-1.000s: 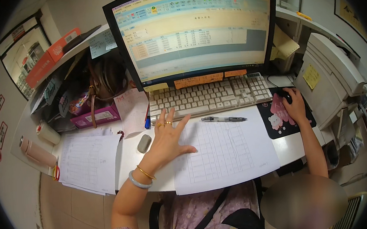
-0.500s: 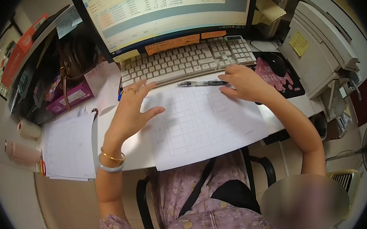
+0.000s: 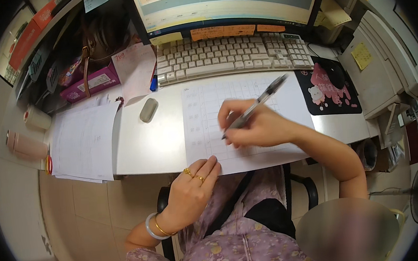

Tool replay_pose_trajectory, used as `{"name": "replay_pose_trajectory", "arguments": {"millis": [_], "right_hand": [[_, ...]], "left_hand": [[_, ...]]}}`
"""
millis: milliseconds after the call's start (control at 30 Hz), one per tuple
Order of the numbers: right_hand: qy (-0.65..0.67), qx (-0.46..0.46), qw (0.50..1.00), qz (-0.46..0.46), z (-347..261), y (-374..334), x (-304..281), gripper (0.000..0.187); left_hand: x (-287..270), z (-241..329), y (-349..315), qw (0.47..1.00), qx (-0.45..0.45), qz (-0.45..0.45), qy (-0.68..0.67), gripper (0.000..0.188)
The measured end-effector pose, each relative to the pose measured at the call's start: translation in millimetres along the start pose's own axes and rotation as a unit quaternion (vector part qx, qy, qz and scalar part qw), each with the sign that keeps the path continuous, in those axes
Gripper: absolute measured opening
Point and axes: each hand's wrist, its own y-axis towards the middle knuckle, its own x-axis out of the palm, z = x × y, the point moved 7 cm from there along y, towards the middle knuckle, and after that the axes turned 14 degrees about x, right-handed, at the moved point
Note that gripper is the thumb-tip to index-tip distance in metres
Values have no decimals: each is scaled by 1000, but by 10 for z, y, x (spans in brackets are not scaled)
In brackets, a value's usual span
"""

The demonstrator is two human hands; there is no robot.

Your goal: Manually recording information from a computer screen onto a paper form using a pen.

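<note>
A sheet of paper printed with a grid (image 3: 198, 102) lies at the desk's near edge. My right hand (image 3: 262, 126) grips a clear-and-black pen (image 3: 268, 95) over it. The pen is tilted, its tip close to the paper's left half; I cannot tell whether it touches. My left hand (image 3: 192, 193) rests its fingers flat along the sheet's near left edge, with the thumb hidden. Two gold rings show on its fingers. Left of the sheet lies a small grey rounded block (image 3: 149, 110), like an eraser.
Behind the paper stand a keyboard (image 3: 213, 61) and a monitor (image 3: 234, 10). A mouse (image 3: 334, 75) sits on a dark mouse pad (image 3: 332, 103), beside a beige machine (image 3: 378, 63). At left are stacked papers (image 3: 82, 140), a pink bottle (image 3: 26, 145) and a purple box (image 3: 92, 85).
The pen has gone from lying by the keyboard into my right hand, over the sheet. My left hand has drawn back to the paper's near edge, uncovering the grey block.
</note>
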Motion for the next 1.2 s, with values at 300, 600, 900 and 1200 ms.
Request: {"name": "replay_pose_trajectory", "arguments": {"millis": [300,600,900,1200], "right_hand": [[-104,23,994,24,215,288,349,31],[-122,3,991,47,230,277,370,31],[64,147,986,-36,229,39,206,30],[-387,-52,919,59,233,-622,51,39]], "left_hand": [[-19,-43,-72,996,-22,87,-17,19],[-74,-65,-36,997,-34,64,-36,21],[-100,-192,48,996,6,-21,-91,17],[-123,-260,107,993,37,-52,-96,20]]}}
